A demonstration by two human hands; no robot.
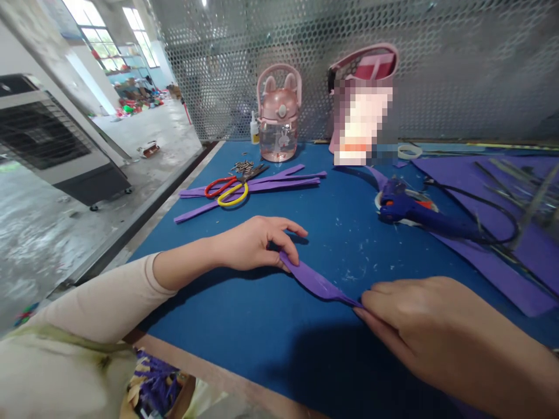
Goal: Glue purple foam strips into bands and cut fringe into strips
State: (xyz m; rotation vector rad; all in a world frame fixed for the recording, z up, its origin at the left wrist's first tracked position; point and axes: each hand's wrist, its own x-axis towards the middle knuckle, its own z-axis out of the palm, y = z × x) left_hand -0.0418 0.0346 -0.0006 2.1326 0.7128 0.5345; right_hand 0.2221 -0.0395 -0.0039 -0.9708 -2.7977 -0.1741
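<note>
A narrow purple foam strip (318,283) stretches between my two hands just above the blue table mat (244,314). My left hand (257,241) pinches its far end between thumb and fingers, with the knuckles resting on the mat. Nearer the front edge, my right hand (432,326) is closed on the strip's near end, palm down. The strip is twisted slightly along its length.
Several purple foam strips (271,183) lie behind, with red scissors (220,186) and yellow scissors (233,195) on them. A blue glue gun (414,209) with a black cord lies at the right beside purple foam sheets (502,233). A pink bottle (279,116) stands by the perforated metal wall.
</note>
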